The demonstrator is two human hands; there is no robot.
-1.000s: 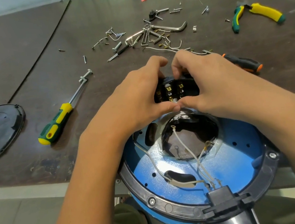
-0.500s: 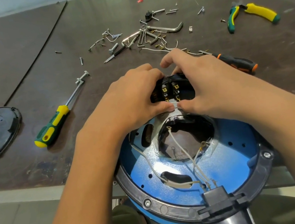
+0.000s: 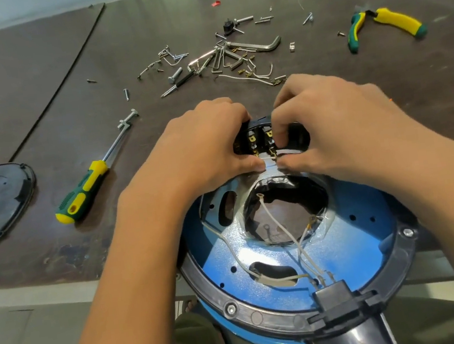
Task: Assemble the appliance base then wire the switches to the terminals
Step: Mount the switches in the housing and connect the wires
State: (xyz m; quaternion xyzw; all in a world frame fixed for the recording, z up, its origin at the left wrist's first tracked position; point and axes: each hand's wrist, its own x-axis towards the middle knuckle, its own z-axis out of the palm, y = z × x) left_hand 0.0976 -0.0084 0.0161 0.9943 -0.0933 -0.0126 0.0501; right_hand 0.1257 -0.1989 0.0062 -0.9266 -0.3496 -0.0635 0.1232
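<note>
Both hands (image 3: 205, 151) (image 3: 339, 127) pinch a black, brass-tabbed switch block (image 3: 258, 136).

Brown table (image 3: 440, 77); screwdriver (image 3: 85, 188), pliers (image 3: 386, 25), screws (image 3: 175, 75)

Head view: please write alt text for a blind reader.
The left hand and right hand hold a black switch block at the far rim of a blue base with loose white wires. A screwdriver, pliers and screws lie on the table.
</note>
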